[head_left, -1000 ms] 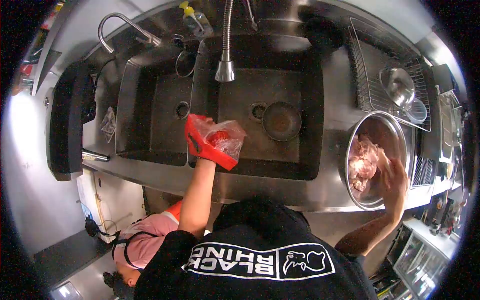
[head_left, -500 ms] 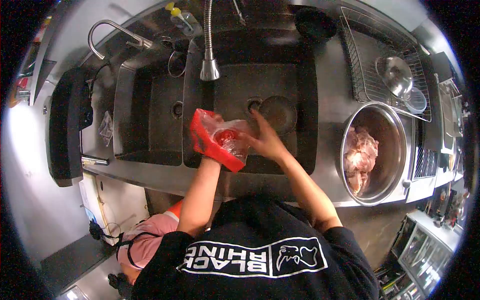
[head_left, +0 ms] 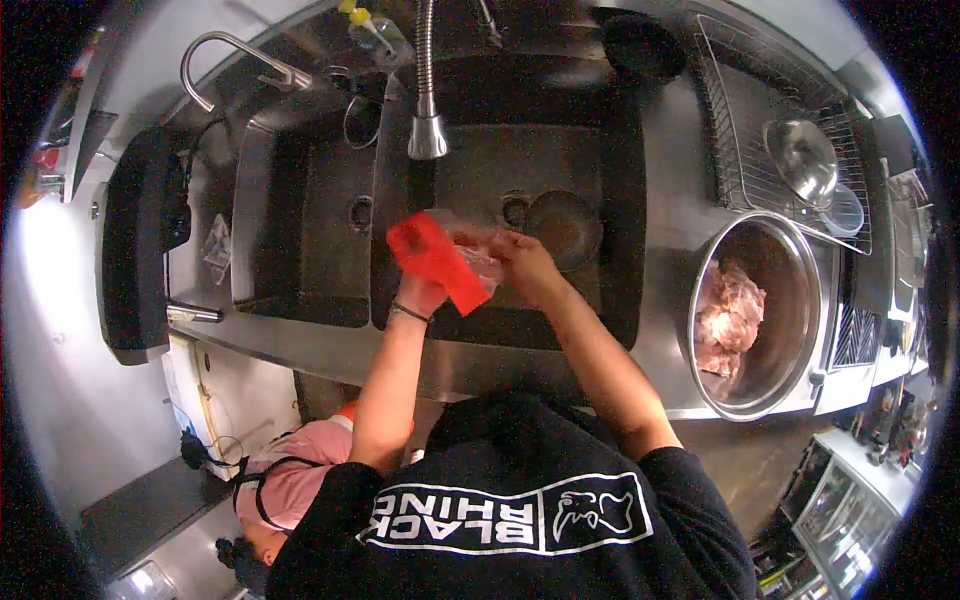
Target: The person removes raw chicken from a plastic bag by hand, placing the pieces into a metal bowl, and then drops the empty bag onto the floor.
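My left hand (head_left: 422, 291) is under a red-and-clear plastic bag (head_left: 437, 260), wrapped round its red side, with most of the fingers hidden. At the bag's clear side, my right hand (head_left: 532, 271) pinches the plastic between thumb and fingers. Blur hides what, if anything, lies inside the bag. Both hands are over the right basin of the steel sink (head_left: 470, 334). A round, dark pan-like dish (head_left: 562, 232) lies in that basin beside the drain, just beyond my right hand.
A spray faucet (head_left: 427, 138) hangs over the basin. To the right, a large steel pot (head_left: 790, 335) holds raw meat (head_left: 732, 315). A wire dish rack (head_left: 735, 150) holds a metal bowl (head_left: 803, 163). Another person (head_left: 290, 465) in pink is at the lower left.
My right hand has gone from spread fingers to a pinch on the bag's clear plastic. The bag has turned and shifted slightly up in my left hand.
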A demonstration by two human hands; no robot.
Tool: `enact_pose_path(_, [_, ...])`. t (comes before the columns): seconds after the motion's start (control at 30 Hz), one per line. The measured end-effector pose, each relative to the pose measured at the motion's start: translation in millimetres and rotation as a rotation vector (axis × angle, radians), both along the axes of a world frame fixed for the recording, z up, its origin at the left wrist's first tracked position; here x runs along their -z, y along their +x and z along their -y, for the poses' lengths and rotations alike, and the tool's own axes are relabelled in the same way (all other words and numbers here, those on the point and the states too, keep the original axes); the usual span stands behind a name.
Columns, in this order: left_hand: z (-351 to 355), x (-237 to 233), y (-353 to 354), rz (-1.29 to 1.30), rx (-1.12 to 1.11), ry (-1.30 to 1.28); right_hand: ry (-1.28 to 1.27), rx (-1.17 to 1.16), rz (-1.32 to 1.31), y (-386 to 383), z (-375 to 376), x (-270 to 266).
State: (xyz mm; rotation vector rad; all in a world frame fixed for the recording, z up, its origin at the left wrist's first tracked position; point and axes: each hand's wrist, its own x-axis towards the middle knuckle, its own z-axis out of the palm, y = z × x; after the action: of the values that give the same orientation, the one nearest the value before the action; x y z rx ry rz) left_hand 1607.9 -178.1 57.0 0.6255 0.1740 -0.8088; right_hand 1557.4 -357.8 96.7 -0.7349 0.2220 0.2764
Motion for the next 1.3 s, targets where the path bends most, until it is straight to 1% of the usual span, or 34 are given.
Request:
enact_pose_path(0.07, [6.4,-1.7,-5.1,0.033,-0.052,0.072,0.023,0.018,0.021,2.0,-1.0,-4.5])
enact_pose_path(0.13, [13.3,-14.4,-7.4,0.019,-0.005,0.062,0.044,0.035,0.038,2.5,-1.8,-4.5])
enact_pose_path(0.2, [21.4,-21.9,-10.1,0.005,0.038,0.048,0.194,-0.01,-0.074,2.3,-2.0,-2.6])
enact_pose_path(0.27, [27.6,-25.0,-12.1,0.805,0.108,0.632,0.205,-0.015,-0.072,1.3,0.0,-8.5])
enact_pose_path(0.3, [28.7,-33.9,-12.3,0.805,0.108,0.632,0.216,-0.019,-0.071,1.4,0.8,-12.6])
enact_pose_path(0.37, [30.4,-53.3,-14.0,0.023,0.076,0.017,0.243,-0.044,-0.05,0.4,2.8,-12.2])
enact_pose_path(0.4, [31.3,-52.6,-14.4,0.022,0.075,0.016,0.271,-0.068,-0.03,-0.2,3.3,-14.6])
enact_pose_path(0.47, [34.5,-50.5,-14.5,0.154,0.009,0.106,0.255,-0.037,-0.053,-3.2,3.9,-20.1])
enact_pose_path(0.5, [33.4,-49.2,-13.7,0.153,0.008,0.107,0.24,-0.006,-0.075,-4.8,4.2,-26.9])
enact_pose_path(0.57, [29.1,-45.9,-11.5,0.029,-0.062,0.112,0.229,0.017,-0.075,-6.9,4.3,-42.3])
enact_pose_path(0.6, [26.7,-41.5,-11.2,0.029,-0.063,0.112,0.218,0.041,-0.075,-7.5,4.5,-46.2])
enact_pose_path(0.63, [24.1,-35.6,-10.7,0.141,-0.07,0.229,0.218,0.041,-0.075,-7.2,4.2,-43.6])
enact_pose_path(0.67, [21.7,-30.1,-10.7,0.254,-0.074,0.345,-0.052,0.018,-0.037,-7.2,3.8,-37.6])
enact_pose_path(0.7, [15.5,-20.2,-9.7,0.254,-0.071,0.345,-0.322,-0.005,0.0,-7.6,3.4,-31.2])
enact_pose_path(0.73, [8.9,-12.5,-8.3,0.223,-0.082,0.322,-0.322,-0.002,-0.001,-8.4,2.5,-23.1])
enact_pose_path(0.77, [3.5,-4.2,-7.4,0.192,-0.095,0.3,-0.408,0.006,0.048,-9.0,1.2,-14.5])
enact_pose_path(0.8, [6.2,-10.4,-9.0,0.193,-0.094,0.3,-0.494,0.012,0.098,-9.0,0.9,-10.1])
enact_pose_path(0.83, [10.9,-22.5,-12.1,0.244,-0.146,0.353,-0.494,0.012,0.098,-8.7,2.9,-15.5])
enact_pose_path(0.87, [13.5,-30.2,-14.1,0.294,-0.199,0.406,-0.57,-0.091,0.068,-8.8,5.6,-21.3])
enact_pose_path(0.9, [12.0,-25.5,-11.9,0.294,-0.2,0.407,-0.645,-0.196,0.037,-8.8,6.8,-25.4])
enact_pose_path(0.93, [11.5,-19.9,-7.7,0.434,-0.222,0.572,-0.645,-0.196,0.037,-8.9,4.7,-18.0])
enact_pose_path(0.97, [10.4,-14.8,-5.5,0.574,-0.242,0.738,-0.56,-0.118,0.039,-9.2,1.0,-4.2])
enact_pose_path(1.0, [15.0,-23.1,-6.4,0.574,-0.243,0.738,-0.474,-0.04,0.041,-9.3,-1.2,3.1])
enact_pose_path(1.03, [24.3,-38.8,-7.7,0.554,-0.32,0.645,-0.474,-0.039,0.041,-10.7,-2.5,-7.3])
enact_pose_path(1.07, [29.7,-48.0,-8.5,0.532,-0.395,0.552,-0.265,0.023,-0.071,-14.1,-5.8,-18.7])
enact_pose_path(1.1, [29.1,-44.2,-8.6,0.532,-0.395,0.552,-0.055,0.084,-0.181,-14.9,-10.2,-26.9])
enact_pose_path(1.13, [27.5,-36.2,-9.0,0.547,-0.437,0.605,-0.055,0.085,-0.183,-12.7,-15.3,-27.4])
enact_pose_path(1.17, [26.3,-29.4,-10.0,0.561,-0.478,0.659,0.022,0.059,-0.187,-9.7,-21.4,-27.1])
enact_pose_path(1.2, [24.9,-20.9,-12.1,0.559,-0.474,0.659,0.099,0.036,-0.192,-6.7,-27.6,-26.3])
enact_pose_path(1.23, [25.5,-14.0,-14.6,0.666,-0.472,0.808,0.096,0.042,-0.194,-3.0,-35.7,-21.2])
enact_pose_path(1.27, [25.7,-7.3,-17.7,0.775,-0.464,0.956,0.021,0.129,-0.168,1.2,-46.2,-12.2])
enact_pose_path(1.3, [32.9,-26.7,-26.5,0.961,-0.363,1.319,-0.054,0.217,-0.143,4.3,-55.7,-1.1])
